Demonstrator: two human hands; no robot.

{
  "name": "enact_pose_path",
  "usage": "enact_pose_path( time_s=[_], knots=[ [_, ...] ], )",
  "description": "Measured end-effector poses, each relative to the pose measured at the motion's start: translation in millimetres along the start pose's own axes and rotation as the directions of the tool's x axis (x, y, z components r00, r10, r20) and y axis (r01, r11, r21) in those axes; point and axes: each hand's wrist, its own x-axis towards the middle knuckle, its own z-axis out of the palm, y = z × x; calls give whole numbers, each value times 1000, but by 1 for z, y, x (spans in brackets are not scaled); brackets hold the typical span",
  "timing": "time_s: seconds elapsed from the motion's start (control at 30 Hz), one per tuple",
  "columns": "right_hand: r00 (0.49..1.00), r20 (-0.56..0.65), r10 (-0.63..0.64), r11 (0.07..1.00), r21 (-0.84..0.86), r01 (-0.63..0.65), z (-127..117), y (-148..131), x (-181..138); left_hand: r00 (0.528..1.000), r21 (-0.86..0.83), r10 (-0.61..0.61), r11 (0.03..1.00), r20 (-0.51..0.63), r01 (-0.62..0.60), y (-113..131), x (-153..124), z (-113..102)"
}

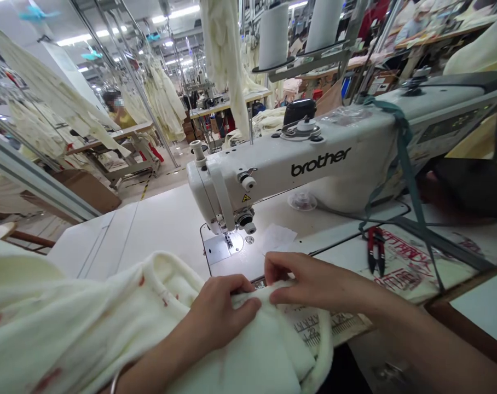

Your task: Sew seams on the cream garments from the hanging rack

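From where I stand, the soft cream fleecy fabric with reddish marks (96,323) lies bunched across the near left of the white sewing table (158,230) and hangs over its front edge, short of the needle. The left hand (221,312) has its thumb and curled fingers closed on the fabric's upper edge; just beside it, the right hand (301,279) nips the same edge between thumb and fingertips. To my eye, the work here is lining up that edge: small, even pinches with the layers flush, the bulk supported so its weight doesn't drag. Beneath the right hand runs a printed ruler strip (314,334). Beyond stands the white Brother sewing machine (273,180), its lamp lighting the needle plate (219,248). Red-and-black thread snips (375,249) lie well to the right, clear of the cloth.
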Motion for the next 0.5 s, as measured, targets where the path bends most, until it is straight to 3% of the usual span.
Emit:
enact_pose_path(
  time_s=[0.13,0.27,0.37,0.5],
  knots=[
    [994,109,24,995,93,-34,-2,4,2,1000,-53,19,998,-6,-19,-3,-1,0],
    [991,128,45,992,114,-60,-1,9,18,999,-101,-43,994,-32,40,-12,7,-3],
    [992,103,72,995,55,-78,-3,7,39,992,-116,-106,989,-76,97,-18,21,-9],
    [995,-62,84,988,-122,-91,-6,-4,69,967,-22,-196,981,-164,195,-24,45,-21]
  ],
)
